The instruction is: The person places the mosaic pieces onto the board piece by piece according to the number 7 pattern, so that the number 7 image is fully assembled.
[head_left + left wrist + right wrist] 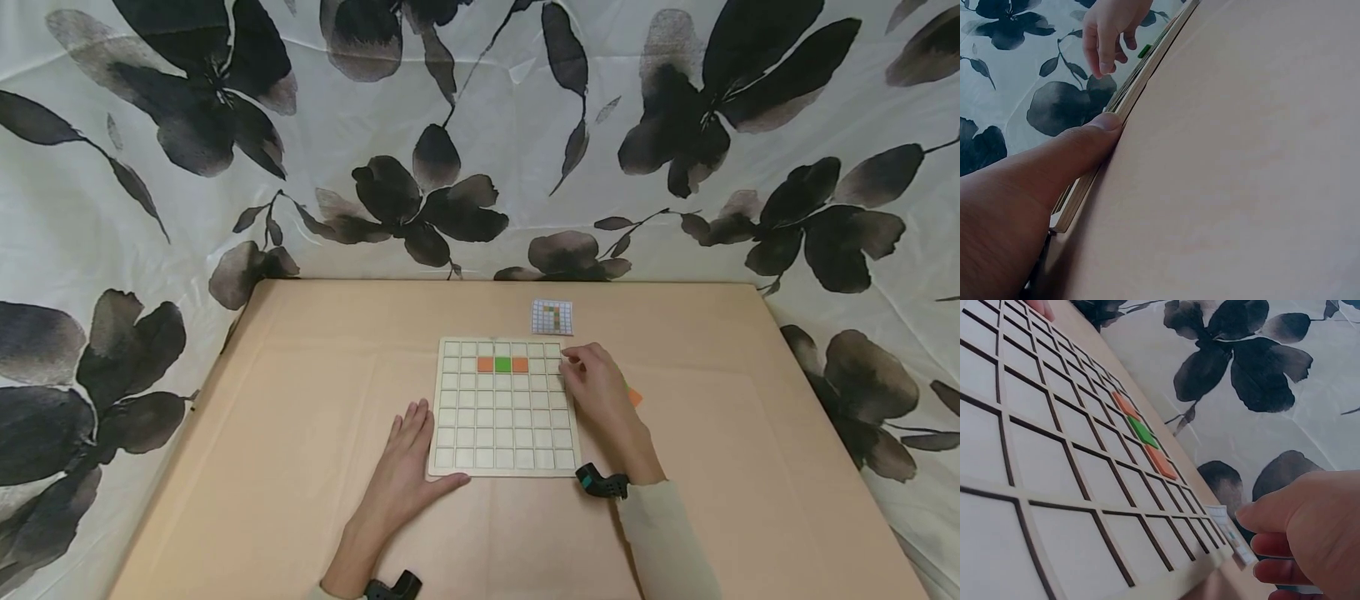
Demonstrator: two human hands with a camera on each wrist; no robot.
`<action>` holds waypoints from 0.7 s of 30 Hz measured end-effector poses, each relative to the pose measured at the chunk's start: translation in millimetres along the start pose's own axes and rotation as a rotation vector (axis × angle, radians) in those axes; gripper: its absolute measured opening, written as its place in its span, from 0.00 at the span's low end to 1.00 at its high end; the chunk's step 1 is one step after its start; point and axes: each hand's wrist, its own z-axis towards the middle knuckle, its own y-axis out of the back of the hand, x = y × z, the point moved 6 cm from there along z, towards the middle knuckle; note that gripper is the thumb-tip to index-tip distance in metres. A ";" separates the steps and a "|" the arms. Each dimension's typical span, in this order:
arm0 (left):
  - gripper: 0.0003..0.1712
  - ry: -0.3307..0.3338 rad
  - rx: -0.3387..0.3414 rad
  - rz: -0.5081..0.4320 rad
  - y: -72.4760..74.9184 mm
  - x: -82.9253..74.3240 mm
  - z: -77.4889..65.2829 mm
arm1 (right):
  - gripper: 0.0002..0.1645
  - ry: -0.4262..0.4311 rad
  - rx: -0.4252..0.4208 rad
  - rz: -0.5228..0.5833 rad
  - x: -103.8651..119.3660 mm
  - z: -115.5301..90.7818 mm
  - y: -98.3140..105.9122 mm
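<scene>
- The right hand (596, 387) has its fingers loosely curled, with a narrow gap between thumb and fingertips; it is nearest to the upper right edge of a pale grid board (502, 417). The head view cannot tell whether its fingertips touch the board.
- The left hand (408, 462) has nearly straight fingers lying along the board's left side, its thumb spread out and touching the near edge.
- The board lies flat between the two hands, divided into square cells. In the second row from the far edge, three neighbouring cells hold an orange tile (485, 364), a green tile (502, 364) and a second orange tile (520, 364).
- More orange and green pieces (635, 397) show just beside the right hand, partly hidden behind it.
- Both forearms come in from the bottom, slanting toward the board. A black band (602, 482) circles the right wrist, below which a pale sleeve (667, 542) begins.
- Past the board's far edge lies a small gridded card (552, 317) with a coloured pattern.
- Everything rests on a light-brown table (337, 350); behind it is white cloth (517, 108) with dark flowers.
</scene>
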 end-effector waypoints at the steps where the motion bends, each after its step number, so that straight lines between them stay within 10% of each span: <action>1: 0.67 -0.006 -0.009 0.002 0.5 -0.7 0.1 | 0.17 -0.008 -0.003 -0.003 -1.3 0.1 1.5; 21: 0.66 -0.006 -0.002 0.009 -1.0 1.3 1.0 | 0.22 -0.135 -0.002 -0.032 -40.1 0.3 17.0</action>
